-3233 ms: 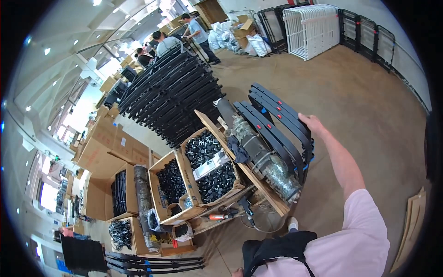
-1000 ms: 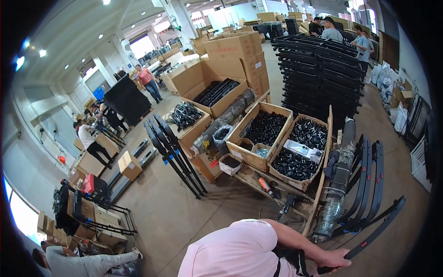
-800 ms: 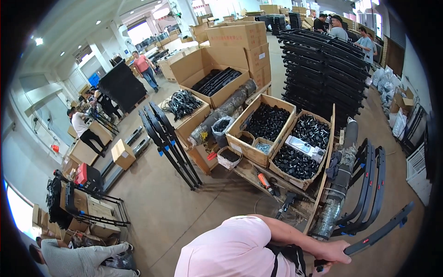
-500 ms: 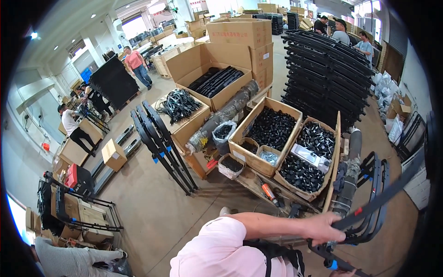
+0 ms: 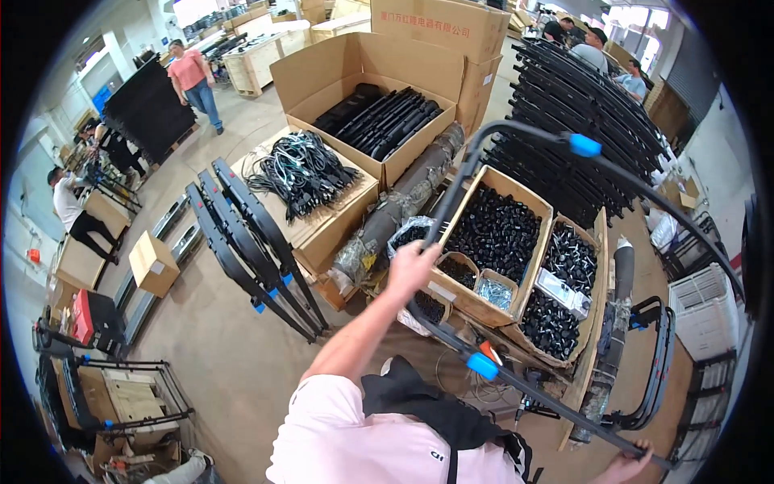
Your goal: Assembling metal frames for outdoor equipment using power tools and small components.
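A black bent-tube frame (image 5: 556,406) stretches in front of me, rounded at its corners. Two blue sleeves show on it, a lower sleeve (image 5: 482,367) and an upper sleeve (image 5: 584,145). My left hand (image 5: 414,268) is closed around its left-hand tube, over the front edge of the parts bins. At the lower right my right hand (image 5: 633,464) grips the frame's near end, with the fingers partly cut off from view. Behind the frame are a wooden bin (image 5: 528,302) of small black parts and a second bin (image 5: 598,355) of black knobs with metal studs.
Similar black frames (image 5: 242,242) stand upright on the floor at left; more frames (image 5: 657,363) lean at right. A carton (image 5: 419,161) of black bars and a cable bundle (image 5: 302,173) sit beyond. A tall stack of black frames (image 5: 564,121) rises behind. A person (image 5: 192,77) stands far left.
The frame has been lifted away from the others leaning at right and swung leftward across the bins. My left hand moved left with it, and my view turned somewhat.
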`<state>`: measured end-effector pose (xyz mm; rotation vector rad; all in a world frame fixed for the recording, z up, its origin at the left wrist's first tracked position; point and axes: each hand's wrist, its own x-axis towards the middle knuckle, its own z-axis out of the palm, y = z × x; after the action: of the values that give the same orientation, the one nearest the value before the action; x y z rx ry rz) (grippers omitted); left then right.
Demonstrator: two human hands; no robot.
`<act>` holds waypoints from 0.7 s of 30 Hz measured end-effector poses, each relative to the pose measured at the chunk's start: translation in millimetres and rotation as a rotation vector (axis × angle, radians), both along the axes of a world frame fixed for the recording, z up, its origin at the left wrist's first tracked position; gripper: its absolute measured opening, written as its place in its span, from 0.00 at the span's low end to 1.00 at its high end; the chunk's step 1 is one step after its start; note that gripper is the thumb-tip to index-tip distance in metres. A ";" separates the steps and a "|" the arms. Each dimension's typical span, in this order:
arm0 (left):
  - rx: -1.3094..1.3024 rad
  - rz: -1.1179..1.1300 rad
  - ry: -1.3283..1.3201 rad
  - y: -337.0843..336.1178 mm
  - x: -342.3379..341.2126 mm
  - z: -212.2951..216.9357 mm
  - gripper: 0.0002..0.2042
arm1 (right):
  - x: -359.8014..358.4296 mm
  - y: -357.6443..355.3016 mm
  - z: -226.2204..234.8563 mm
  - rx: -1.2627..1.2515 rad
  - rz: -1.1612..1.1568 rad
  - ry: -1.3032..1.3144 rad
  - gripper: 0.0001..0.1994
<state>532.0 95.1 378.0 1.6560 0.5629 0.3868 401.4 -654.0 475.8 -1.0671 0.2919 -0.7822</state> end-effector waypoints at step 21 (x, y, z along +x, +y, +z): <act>0.717 0.129 0.572 203.3 5.1 -87.0 0.22 | 112.8 204.1 -124.8 0.235 0.227 0.507 0.08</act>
<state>537.1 298.3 290.9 2.4551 1.0410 0.2071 514.3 -449.9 351.0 -1.0409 0.6635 -0.2563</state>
